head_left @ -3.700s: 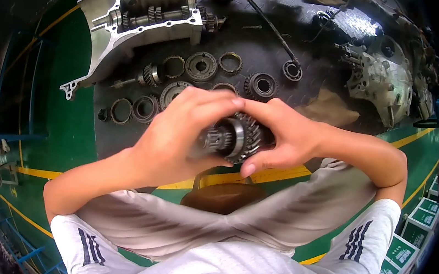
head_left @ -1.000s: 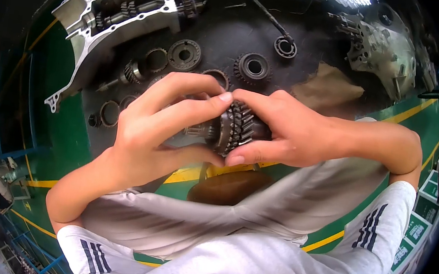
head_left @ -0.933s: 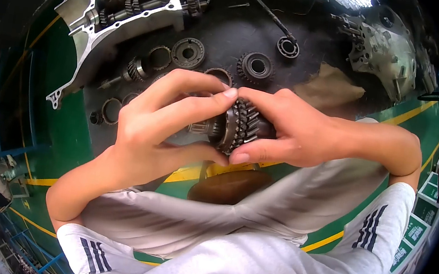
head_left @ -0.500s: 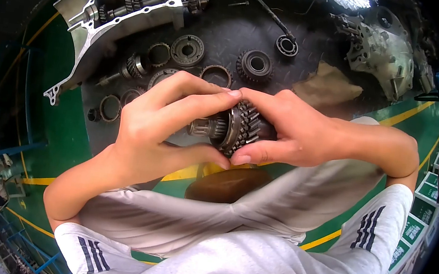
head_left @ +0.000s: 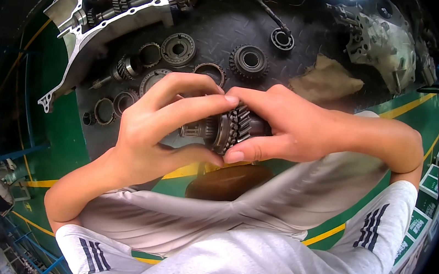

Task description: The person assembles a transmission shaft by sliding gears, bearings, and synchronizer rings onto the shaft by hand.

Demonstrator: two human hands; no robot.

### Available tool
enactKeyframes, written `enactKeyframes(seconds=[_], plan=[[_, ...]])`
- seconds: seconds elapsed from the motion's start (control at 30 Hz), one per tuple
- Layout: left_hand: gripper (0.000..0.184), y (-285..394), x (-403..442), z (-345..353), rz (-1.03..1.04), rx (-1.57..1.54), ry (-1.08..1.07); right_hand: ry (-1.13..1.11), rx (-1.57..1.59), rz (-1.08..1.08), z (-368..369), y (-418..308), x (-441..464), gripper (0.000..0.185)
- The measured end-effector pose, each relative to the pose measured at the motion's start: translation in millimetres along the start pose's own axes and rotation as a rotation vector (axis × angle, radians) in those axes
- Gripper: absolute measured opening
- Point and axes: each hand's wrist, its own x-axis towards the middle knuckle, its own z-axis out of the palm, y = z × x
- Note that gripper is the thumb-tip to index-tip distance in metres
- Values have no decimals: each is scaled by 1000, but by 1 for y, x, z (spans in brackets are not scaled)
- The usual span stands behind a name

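Observation:
Both hands grip a gear shaft (head_left: 241,124) over my lap, at the bench's near edge. Its splined end (head_left: 196,129) points left, and a toothed ring (head_left: 222,134) sits beside the slanted gear teeth. My left hand (head_left: 146,122) curves around the ring, fingers across the top and thumb below. From the other side, my right hand (head_left: 295,127) is wrapped around the gear, its thumb at the lower edge. The fingertips of the two hands meet at the top. The shaft's right end is hidden by my right hand.
Beyond my hands, a dark metal bench holds a large gear (head_left: 249,61), a hub ring (head_left: 178,49), several thin rings and a small gear shaft (head_left: 123,68). An open gearbox housing (head_left: 161,12) stands at left. A bearing (head_left: 282,39), brown cloth (head_left: 327,80) and another casing (head_left: 382,46) lie right.
My hands and the gear shaft have shifted slightly left. The bench parts also appear a little further left as the view moves. Both hands keep their grip.

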Motion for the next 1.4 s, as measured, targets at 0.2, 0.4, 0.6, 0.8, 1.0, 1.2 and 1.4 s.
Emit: enactKeyframes(seconds=[0.2, 0.4, 0.6, 0.8, 1.0, 1.2, 1.4], plan=[[64, -2, 2, -5, 62, 114, -66, -8, 9, 13, -2, 1, 1, 62], [64, -4, 4, -6, 92, 78, -79, -22, 11, 23, -3, 1, 2, 63], [65, -8, 1, 4, 71, 22, 32, -18, -16, 10, -1, 5, 2, 65], [68, -3, 6, 2, 99, 61, 46, -2, -16, 27, -3, -6, 0, 64], [68, 0, 6, 1, 88, 68, 42, -4, 5, 30, -2, -7, -1, 62], [69, -3, 3, 2, 81, 38, 60, 7, 22, 13, -1, -6, 0, 63], [67, -6, 2, 3, 76, 24, 49, -10, -24, 43, -2, -3, -1, 65]])
